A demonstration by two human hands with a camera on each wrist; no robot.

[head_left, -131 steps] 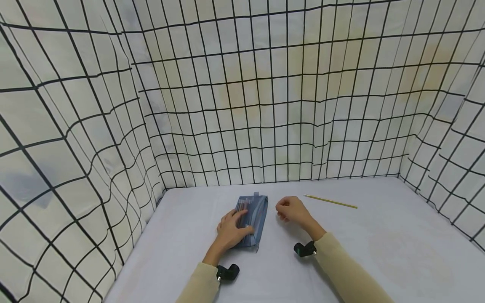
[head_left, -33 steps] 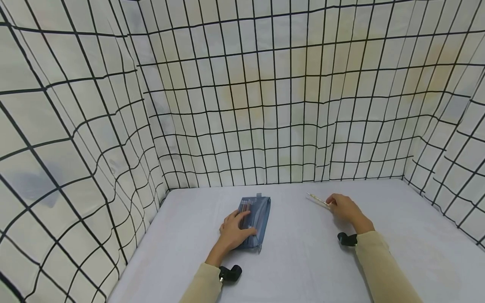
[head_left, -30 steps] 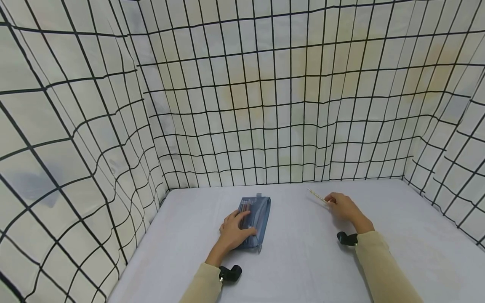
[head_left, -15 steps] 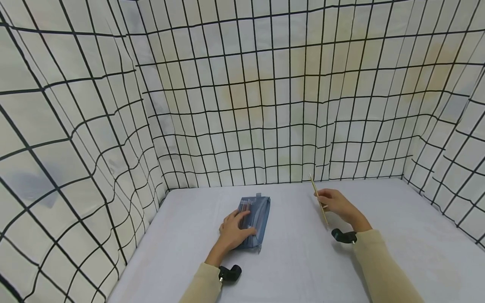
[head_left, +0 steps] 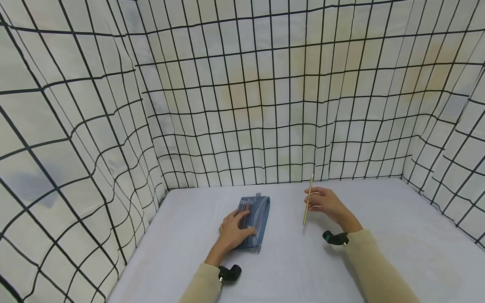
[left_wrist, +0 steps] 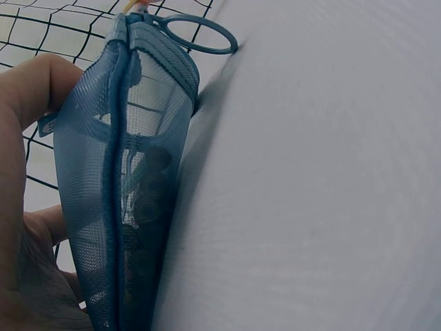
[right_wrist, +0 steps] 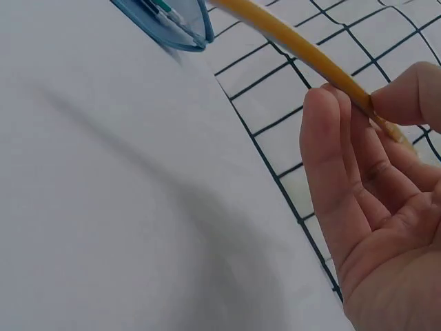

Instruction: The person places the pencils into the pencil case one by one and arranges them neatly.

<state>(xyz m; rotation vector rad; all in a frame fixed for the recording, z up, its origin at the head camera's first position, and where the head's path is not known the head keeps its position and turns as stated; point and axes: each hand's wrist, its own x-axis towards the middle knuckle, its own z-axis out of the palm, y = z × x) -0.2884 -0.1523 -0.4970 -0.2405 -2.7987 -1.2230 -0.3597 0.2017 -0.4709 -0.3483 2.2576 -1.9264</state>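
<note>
A blue mesh pencil case lies on the white table, with several pens showing through it. My left hand rests on its left part, fingers spread and slightly bent, thumb across the near part. In the left wrist view the zip runs along the case, with a blue loop at one end. Right of the case, my right hand pinches a thin yellow pencil between thumb and fingers, above the table and nearly upright in the head view. The right wrist view shows the pencil crossing towards the case.
White cloth covers the table. Behind it and along both sides hangs a pale backdrop with a black grid. Small black cameras sit at both wrists.
My right hand has picked the pencil up off the table, turned it from lying crosswise to nearly upright, and brought it left towards the pencil case. The left hand stays on the case.
</note>
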